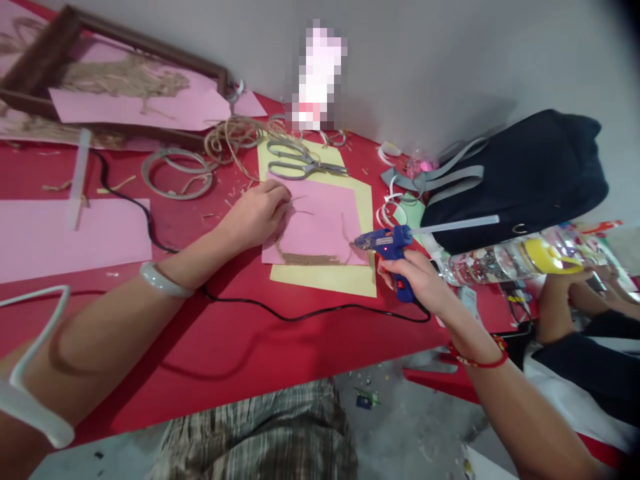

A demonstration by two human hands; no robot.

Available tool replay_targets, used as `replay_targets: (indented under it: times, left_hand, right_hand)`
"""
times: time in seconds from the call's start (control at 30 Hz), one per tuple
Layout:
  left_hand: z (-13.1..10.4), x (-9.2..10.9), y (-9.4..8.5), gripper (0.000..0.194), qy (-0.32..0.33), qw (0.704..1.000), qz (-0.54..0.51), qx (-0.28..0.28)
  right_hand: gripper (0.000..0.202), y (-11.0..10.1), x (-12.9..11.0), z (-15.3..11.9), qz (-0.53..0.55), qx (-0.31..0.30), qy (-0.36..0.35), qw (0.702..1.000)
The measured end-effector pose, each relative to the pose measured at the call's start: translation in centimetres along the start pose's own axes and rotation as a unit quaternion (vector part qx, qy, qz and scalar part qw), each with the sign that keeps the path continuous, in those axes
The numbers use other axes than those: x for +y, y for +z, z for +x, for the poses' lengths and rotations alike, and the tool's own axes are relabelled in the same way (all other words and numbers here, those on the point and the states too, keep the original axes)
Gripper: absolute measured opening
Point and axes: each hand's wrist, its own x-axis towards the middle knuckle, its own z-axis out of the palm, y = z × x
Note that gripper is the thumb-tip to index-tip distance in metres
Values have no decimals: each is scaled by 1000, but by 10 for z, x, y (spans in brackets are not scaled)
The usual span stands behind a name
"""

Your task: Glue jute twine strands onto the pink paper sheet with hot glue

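Note:
My right hand (417,275) is wrapped round a blue hot glue gun (390,241) with a clear glue stick (460,225) in its back. The nozzle points left at the right edge of a pink sheet of paper (320,230), touching or nearly touching a thin strand there. Along the sheet's lower edge runs a band of brown twine (313,259). At the upper left of this sheet my left hand (265,208) is closed, fingertips down on the paper, with twine ends sticking out beside them. Yellow paper (325,280) lies beneath the pink sheet.
Grey-handled scissors (300,162) lie behind the pink sheet, beside loose twine (235,143) and a tape roll (177,172). A black cord (300,317) crosses the red table (225,353). A brown frame (145,33), dark bag (525,173) and yellow-capped bottle (500,262) stand around. Another person's arm (557,307) is at right.

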Motion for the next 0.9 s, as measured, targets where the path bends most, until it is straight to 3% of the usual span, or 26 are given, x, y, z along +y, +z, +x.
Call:
replay_targets:
  times: [0.3, 0.9]
  left_hand:
    - [0, -2, 2, 32, 8, 1000, 5, 2]
    - [1, 0, 4, 28, 11, 1000, 20, 15]
  right_hand:
    - [30, 2, 3, 2, 4, 23, 27, 999]
    - [36, 6, -12, -1, -58, 21, 53, 997]
